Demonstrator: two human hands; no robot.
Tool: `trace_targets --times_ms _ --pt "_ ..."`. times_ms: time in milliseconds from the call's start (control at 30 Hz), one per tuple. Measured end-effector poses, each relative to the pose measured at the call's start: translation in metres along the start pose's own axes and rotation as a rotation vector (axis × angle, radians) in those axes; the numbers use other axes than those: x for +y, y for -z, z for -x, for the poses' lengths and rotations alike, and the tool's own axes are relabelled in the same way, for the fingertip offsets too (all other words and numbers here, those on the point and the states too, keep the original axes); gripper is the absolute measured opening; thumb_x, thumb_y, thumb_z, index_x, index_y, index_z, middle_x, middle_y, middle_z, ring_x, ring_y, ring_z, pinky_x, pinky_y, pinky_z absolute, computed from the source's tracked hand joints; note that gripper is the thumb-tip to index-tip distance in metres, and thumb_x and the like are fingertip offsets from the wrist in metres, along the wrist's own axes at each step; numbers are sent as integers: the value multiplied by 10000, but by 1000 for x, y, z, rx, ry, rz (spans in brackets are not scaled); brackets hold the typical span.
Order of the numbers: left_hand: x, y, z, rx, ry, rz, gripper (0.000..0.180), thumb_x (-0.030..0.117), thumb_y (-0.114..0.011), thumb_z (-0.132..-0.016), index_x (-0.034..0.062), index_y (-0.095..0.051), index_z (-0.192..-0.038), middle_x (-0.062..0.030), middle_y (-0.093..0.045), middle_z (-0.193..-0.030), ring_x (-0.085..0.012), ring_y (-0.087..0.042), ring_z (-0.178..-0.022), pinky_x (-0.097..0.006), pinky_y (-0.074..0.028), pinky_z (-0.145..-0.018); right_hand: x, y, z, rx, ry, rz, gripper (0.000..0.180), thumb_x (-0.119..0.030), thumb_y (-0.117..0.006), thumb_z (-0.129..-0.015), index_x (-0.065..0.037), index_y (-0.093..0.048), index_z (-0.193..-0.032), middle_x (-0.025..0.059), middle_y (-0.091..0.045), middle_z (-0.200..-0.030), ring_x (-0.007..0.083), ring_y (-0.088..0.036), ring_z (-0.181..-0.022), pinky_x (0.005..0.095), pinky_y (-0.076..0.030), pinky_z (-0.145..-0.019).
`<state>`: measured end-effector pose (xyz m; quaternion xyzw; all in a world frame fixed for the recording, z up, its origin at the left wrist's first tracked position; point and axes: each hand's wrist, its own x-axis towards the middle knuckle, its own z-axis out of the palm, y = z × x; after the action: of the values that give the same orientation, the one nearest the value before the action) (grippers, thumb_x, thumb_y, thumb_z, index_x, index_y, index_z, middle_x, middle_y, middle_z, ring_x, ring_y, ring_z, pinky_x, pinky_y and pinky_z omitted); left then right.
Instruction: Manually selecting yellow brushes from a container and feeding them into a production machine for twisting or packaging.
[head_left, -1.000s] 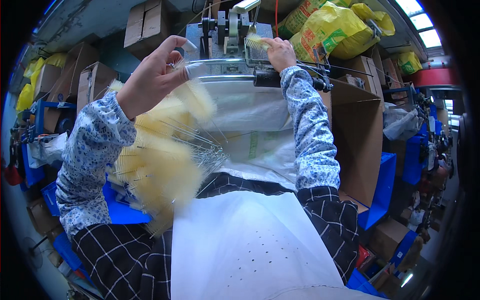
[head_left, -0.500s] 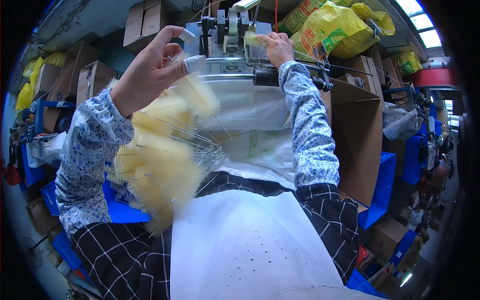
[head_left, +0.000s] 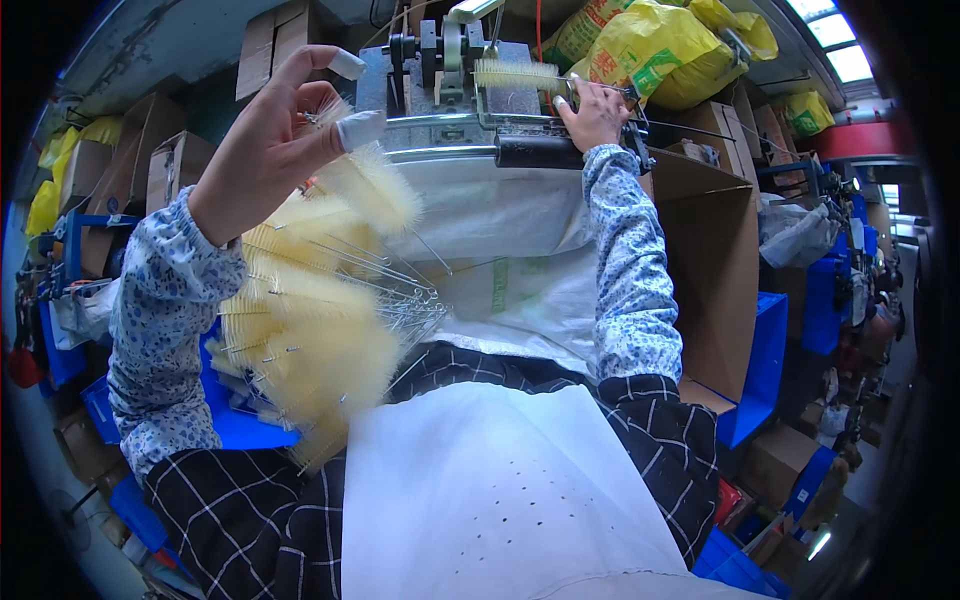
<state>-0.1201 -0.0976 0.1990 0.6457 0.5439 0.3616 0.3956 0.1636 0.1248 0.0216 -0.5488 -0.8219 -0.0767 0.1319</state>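
Note:
My left hand (head_left: 265, 160) is raised at the left, its thumb and forefinger in white finger covers and held apart. Its lower fingers are curled round a pale yellow bristle brush (head_left: 378, 190), partly hidden behind the hand. Below it lies a heap of similar brushes (head_left: 325, 330) with twisted wire stems and looped ends. Another bristle brush (head_left: 515, 75) lies level across the metal machine (head_left: 440, 95). My right hand (head_left: 597, 115) is at the right end of that brush, fingers spread near its wire stem and a small dark clamp (head_left: 640, 150); exact contact is hidden.
A black cylinder (head_left: 538, 152) sits on the machine's front rod. White sacking (head_left: 485, 215) hangs below. An open cardboard box (head_left: 705, 285) stands right, beside a blue bin (head_left: 757, 370). Yellow bags (head_left: 650, 60) fill the back right; another blue bin (head_left: 245, 425) is at left.
My right hand has slid to the right, off the bristles, so more of the brush on the machine shows. My left hand keeps its pose. The view has shifted slightly.

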Motion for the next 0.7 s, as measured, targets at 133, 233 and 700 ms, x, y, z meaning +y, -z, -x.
trace_targets --times_ms 133,233,700 --pt "5 6 1 25 -77 25 541 258 -574 -773 123 -292 -1214 -85 -487 -936 -141 -572 -797 -230 -510 -616 -1 -10 -2 -5 -46 -201 397 -282 -538 -740 -146 -504 -1111 45 -540 -1042 206 -467 -994 404 -277 -852" --pt "5 11 2 74 -135 -19 574 263 -579 -768 144 -282 -1245 -84 -493 -953 -131 -569 -800 -213 -504 -600 -11 -15 -2 14 -45 -313 366 -258 -541 -738 -144 -525 -1086 42 -538 -1034 205 -494 -970 420 -305 -819" --pt "16 38 -4 199 -50 -144 591 293 -577 -766 201 -267 -1261 -113 -448 -1101 -209 -523 -971 -326 -476 -755 -108 3 -6 -51 -56 -210 301 -225 -503 -763 -153 -521 -1054 20 -533 -937 184 -518 -880 431 -323 -778"
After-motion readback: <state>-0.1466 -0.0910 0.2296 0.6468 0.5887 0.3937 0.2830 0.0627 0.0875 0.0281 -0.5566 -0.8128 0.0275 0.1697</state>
